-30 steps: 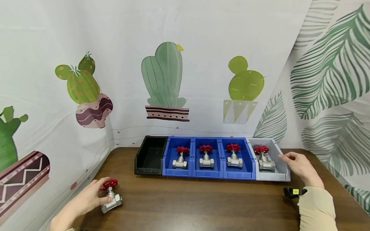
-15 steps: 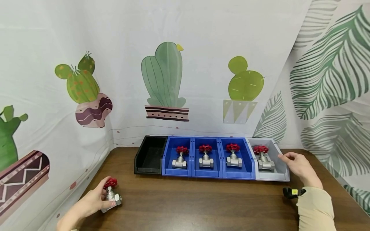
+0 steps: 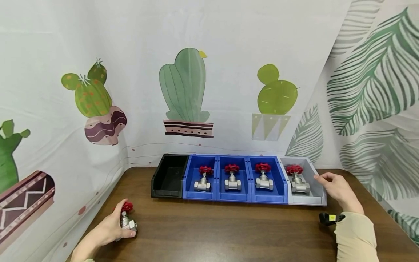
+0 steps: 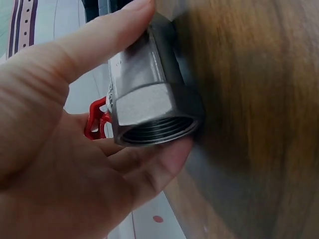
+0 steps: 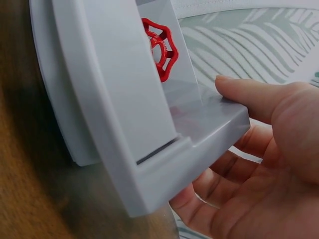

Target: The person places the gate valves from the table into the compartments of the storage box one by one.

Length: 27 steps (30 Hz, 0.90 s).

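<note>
At the left of the table in the head view, my left hand point(image 3: 107, 228) holds a steel valve point(image 4: 144, 99) with a red handwheel point(image 3: 127, 207). The thumb lies across the valve's body and the fingers reach round its far side; one threaded end faces the left wrist camera, close beside the wood. My right hand point(image 3: 338, 191) pinches the right side wall of the grey bin point(image 5: 119, 94), thumb on top and fingers underneath or outside. Inside that bin sits another valve point(image 3: 299, 186), its red handwheel toward the back.
Left of the grey bin stand several joined bins: a black bin point(image 3: 167, 194) with nothing in it and three blue bins point(image 3: 233, 197), each holding one similar valve. They stand at the back of the brown table point(image 3: 216, 233), before a patterned cloth point(image 3: 229, 109).
My left hand has shifted slightly right and closed further round the valve, its thumb now over the body. The valve stays in about the same place. My right hand keeps its hold on the bin.
</note>
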{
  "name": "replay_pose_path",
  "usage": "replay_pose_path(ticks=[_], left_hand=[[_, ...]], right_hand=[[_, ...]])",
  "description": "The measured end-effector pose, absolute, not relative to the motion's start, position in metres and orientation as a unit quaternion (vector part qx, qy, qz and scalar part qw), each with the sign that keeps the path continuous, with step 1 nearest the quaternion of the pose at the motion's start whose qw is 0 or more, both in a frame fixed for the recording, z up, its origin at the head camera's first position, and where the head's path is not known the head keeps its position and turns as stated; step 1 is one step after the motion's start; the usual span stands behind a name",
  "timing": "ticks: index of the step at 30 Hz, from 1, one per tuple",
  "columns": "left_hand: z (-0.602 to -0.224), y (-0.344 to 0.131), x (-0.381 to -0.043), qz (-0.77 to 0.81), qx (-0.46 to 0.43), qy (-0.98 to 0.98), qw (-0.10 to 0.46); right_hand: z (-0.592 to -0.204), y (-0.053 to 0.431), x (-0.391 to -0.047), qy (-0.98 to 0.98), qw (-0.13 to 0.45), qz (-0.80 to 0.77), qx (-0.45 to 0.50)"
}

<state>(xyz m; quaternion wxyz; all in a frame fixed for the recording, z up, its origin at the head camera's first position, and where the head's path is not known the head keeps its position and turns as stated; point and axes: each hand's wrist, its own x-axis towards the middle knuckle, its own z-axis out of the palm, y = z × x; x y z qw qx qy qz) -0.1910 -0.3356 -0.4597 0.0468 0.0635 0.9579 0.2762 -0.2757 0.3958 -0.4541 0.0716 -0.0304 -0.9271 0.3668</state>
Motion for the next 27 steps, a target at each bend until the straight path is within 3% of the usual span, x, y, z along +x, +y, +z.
replay_pose_path(ticks=[14,27], left_hand=[[-0.464,-0.339,-0.191,0.285,0.051,0.956,0.034],[-0.442,-0.323,-0.209,0.274,0.071,0.959,0.009]], right_hand=[[-0.453,0.395,-0.275,-0.926,0.068,0.369,-0.035],[-0.453,0.394,-0.274,-0.928,0.083,0.361,-0.032]])
